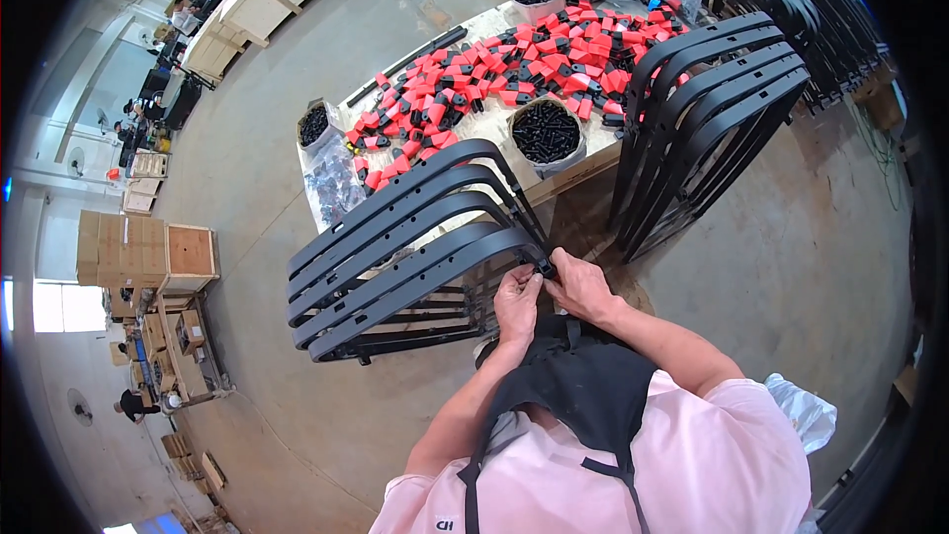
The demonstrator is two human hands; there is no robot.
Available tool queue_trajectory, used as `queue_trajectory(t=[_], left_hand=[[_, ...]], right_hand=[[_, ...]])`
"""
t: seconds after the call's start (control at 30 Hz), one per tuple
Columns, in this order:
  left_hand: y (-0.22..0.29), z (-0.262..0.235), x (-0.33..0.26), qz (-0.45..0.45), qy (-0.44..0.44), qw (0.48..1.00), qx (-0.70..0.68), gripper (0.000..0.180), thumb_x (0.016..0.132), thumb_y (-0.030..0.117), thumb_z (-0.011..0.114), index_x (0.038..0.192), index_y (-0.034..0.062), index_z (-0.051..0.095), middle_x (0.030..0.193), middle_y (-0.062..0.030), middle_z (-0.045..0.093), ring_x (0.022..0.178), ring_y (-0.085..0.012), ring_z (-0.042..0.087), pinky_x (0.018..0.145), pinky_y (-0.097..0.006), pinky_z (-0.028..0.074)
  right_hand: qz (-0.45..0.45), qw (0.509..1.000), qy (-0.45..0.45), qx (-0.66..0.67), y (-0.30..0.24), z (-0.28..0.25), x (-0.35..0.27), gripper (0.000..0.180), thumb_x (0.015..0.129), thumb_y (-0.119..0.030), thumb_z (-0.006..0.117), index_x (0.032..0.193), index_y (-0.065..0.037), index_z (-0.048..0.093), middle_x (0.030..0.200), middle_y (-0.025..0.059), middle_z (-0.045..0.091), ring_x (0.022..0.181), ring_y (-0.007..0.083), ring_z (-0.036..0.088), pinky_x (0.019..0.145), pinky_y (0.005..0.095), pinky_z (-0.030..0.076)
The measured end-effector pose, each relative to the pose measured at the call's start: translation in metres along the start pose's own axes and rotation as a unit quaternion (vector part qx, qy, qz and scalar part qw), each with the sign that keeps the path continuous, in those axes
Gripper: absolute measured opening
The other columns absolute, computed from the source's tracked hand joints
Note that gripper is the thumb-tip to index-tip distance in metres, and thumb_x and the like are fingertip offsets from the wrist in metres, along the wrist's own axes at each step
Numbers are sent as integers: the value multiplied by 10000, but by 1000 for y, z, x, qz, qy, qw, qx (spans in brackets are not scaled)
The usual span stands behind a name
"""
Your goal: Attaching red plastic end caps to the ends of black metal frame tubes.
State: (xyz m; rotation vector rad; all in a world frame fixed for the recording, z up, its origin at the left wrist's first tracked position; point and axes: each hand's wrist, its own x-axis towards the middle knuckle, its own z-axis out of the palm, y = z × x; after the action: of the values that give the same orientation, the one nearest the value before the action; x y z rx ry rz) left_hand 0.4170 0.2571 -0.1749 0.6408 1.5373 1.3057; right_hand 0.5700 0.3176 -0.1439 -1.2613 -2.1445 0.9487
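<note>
Both hands at near-end corner of front black curved frame (415,282). Left hand (518,303) fingers curled, pinching small part against frame end. Right hand (581,287) equally close, fingers clamped over same corner. Frame long axis running left-away from hands, toward wooden bench (583,166).

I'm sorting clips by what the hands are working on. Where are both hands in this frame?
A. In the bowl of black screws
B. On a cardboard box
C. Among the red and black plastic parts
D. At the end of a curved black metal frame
D: the left hand and right hand meet at the near end of the curved black metal frame, away from the table.
</note>
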Motion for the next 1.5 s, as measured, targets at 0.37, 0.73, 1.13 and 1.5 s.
queue_trajectory(t=[0.37, 0.73, 1.13, 1.5], left_hand=[[7, -6, -5, -58, 0, 993, 103, 193, 1030, 124, 751, 1142, -29, 718, 990, -32, 731, 821, -89, 626, 744, -258, 511], [1, -7, 2, -40, -3, 999, 3, 157, 1036, 166, 753, 1060, 13, 729, 911, 6, 682, 779, -79, 581, 716, -260, 489], [-3, -12, 7, -70, -27, 997, 30, 206, 1027, 179, 760, 1147, 16, 721, 969, 0, 705, 807, -78, 587, 728, -260, 488], [0, -13, 11, -141, -36, 989, 13, 288, 1084, 341, 692, 1097, 55, 721, 915, 12, 672, 782, -90, 576, 706, -273, 470]], right_hand=[[-8, 1000, 6, -7, 1, 2, -5, 366, 900, -185, 778, 1047, -42, 474, 903, 212, 660, 870, 461, 690, 725, 541, 549], [-6, 1000, -3, -4, -7, -2, -2, 367, 914, -193, 776, 1035, -43, 463, 860, 211, 666, 862, 456, 697, 720, 541, 540], [0, 1000, 10, -20, -3, 4, -2, 347, 921, -182, 769, 1042, -47, 473, 826, 203, 682, 816, 450, 698, 692, 528, 541], [-4, 1000, 16, -21, -3, 5, -4, 374, 913, -186, 793, 1064, -42, 483, 824, 189, 686, 814, 440, 703, 689, 527, 545]])
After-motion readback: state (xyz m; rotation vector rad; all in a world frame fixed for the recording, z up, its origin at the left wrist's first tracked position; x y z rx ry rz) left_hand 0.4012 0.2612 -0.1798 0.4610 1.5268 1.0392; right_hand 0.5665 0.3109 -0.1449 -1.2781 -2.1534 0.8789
